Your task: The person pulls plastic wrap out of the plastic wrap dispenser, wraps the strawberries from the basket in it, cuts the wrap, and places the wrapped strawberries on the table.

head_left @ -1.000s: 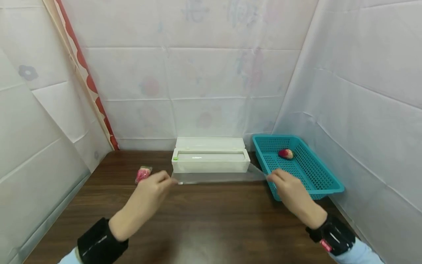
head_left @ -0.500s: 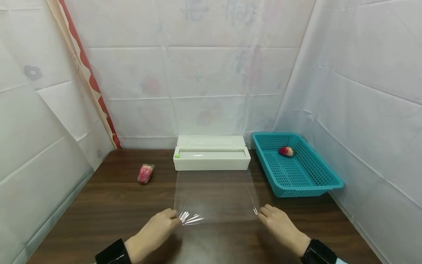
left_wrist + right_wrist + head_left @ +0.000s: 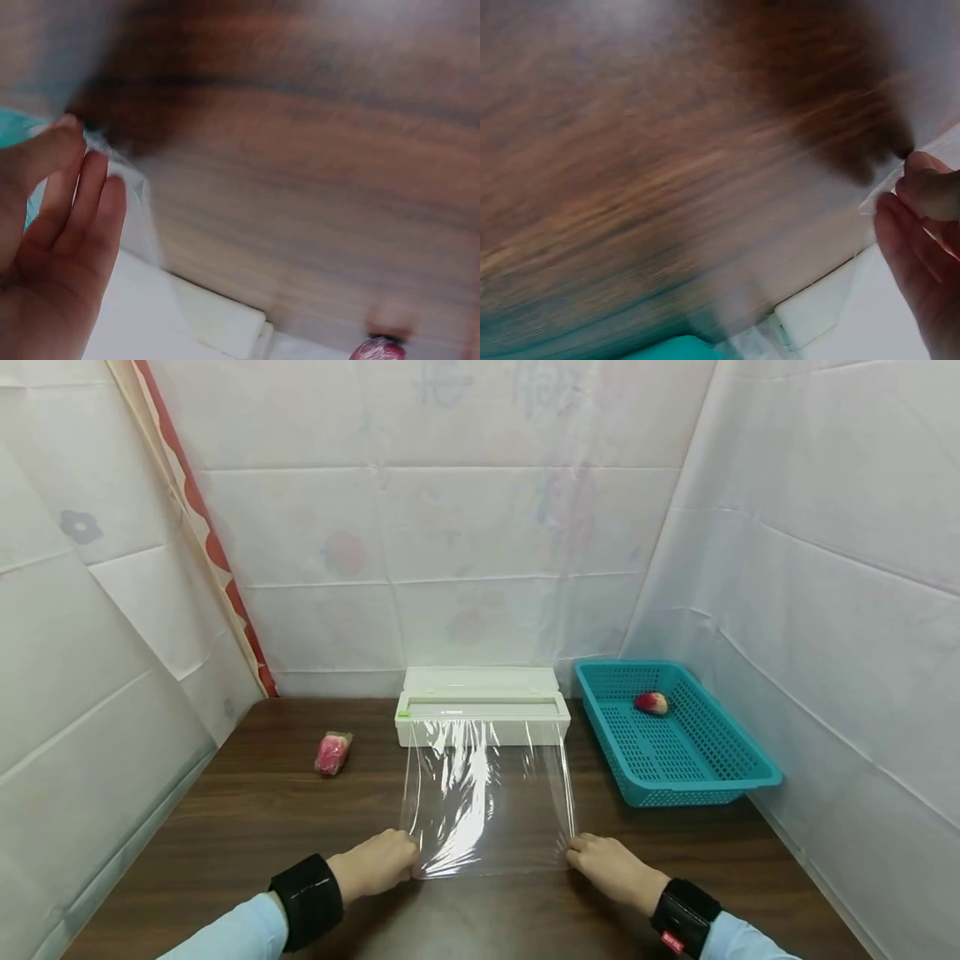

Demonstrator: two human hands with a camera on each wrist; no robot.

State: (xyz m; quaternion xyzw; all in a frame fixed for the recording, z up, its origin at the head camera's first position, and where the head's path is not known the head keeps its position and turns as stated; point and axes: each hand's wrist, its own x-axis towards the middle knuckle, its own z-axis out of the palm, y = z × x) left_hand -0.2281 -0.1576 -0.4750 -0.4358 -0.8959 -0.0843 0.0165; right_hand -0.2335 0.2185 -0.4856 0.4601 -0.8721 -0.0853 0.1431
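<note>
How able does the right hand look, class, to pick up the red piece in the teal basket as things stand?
Probably not immediately: the right hand pinches the clear film. Otherwise, nothing covers the red piece in the open-topped teal basket.

in the head view, stretched film (image 3: pixel 517 810) bars the lower middle between the fingers (image 3: pixel 407 847), backed by the white box (image 3: pixel 482 683). bare table (image 3: pixel 255 818) gives passage at left, around the wrapped piece (image 3: pixel 332 753); the teal basket (image 3: pixel 675 796) blocks centre right, leaving a narrow lane beside the film.
</note>
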